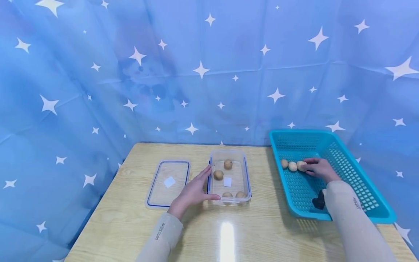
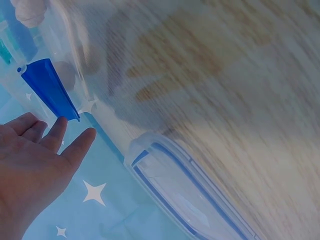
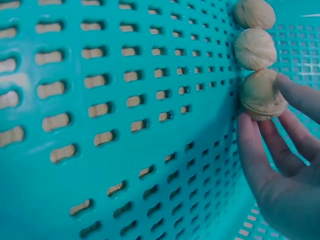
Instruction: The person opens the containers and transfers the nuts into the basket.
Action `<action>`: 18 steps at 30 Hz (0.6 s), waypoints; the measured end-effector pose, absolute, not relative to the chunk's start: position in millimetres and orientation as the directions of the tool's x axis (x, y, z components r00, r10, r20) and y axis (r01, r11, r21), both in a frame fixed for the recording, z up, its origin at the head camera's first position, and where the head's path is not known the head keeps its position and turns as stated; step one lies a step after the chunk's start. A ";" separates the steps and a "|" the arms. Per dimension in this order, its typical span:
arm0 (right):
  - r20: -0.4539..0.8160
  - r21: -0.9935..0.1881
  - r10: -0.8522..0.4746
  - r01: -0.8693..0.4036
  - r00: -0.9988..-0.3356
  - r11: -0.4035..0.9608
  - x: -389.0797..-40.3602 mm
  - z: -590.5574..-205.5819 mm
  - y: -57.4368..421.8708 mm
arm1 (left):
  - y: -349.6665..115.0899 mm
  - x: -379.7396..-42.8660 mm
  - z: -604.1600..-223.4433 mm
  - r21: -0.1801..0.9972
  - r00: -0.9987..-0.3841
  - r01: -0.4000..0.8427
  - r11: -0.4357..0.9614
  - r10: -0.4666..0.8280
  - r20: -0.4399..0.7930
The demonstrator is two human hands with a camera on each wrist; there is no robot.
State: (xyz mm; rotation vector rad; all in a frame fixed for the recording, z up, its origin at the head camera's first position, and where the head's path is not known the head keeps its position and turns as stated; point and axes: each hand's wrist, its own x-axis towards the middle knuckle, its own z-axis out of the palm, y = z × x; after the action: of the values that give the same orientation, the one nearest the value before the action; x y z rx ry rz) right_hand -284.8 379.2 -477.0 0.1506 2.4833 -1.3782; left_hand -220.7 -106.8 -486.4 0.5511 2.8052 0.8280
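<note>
Inside the teal plastic basket (image 1: pixel 291 193) my right hand (image 1: pixel 319 169) pinches a walnut (image 3: pixel 262 95) between thumb and fingers. Two more walnuts (image 3: pixel 255 48) line up right beside it. My left hand (image 1: pixel 195 189) rests with fingers extended along the left side of a clear lidded-type container (image 1: pixel 247 178), its thumb at the near left corner. In the left wrist view, the fingertips are right by the container's blue locking flap (image 2: pixel 49 87). Several walnuts (image 1: pixel 228 164) lie in the container, around a white square label (image 1: pixel 227 182).
A clear lid with a blue seal (image 1: pixel 157 196) lies left of the container on the wooden table (image 1: pixel 131 218). A black object (image 1: pixel 318 201) shows beside the right sleeve, over the basket. Behind the table hangs a blue curtain (image 1: pixel 229 91) with white stars.
</note>
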 end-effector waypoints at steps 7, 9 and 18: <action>-0.296 -0.821 -0.019 0.244 -0.955 0.516 -287.9 -477.5 378.4 | -111.3 -222.3 -486.2 0.539 -0.922 0.299 0.787 0.384 -0.050; -0.270 -0.817 -0.009 0.224 -0.963 0.532 -288.0 -476.3 377.8 | -112.1 -221.4 -484.8 0.543 -0.922 0.297 0.786 0.383 -0.051; -0.166 -0.822 0.013 0.145 -0.986 0.550 -286.3 -468.0 379.4 | -108.6 -221.8 -485.0 0.556 -0.913 0.316 0.769 0.406 -0.043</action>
State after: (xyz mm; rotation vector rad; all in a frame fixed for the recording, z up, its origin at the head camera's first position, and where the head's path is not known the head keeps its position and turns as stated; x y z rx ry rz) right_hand -286.3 379.4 -468.0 0.1358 2.6403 -1.4202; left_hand -221.8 -108.6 -485.0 0.5763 2.8016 0.8374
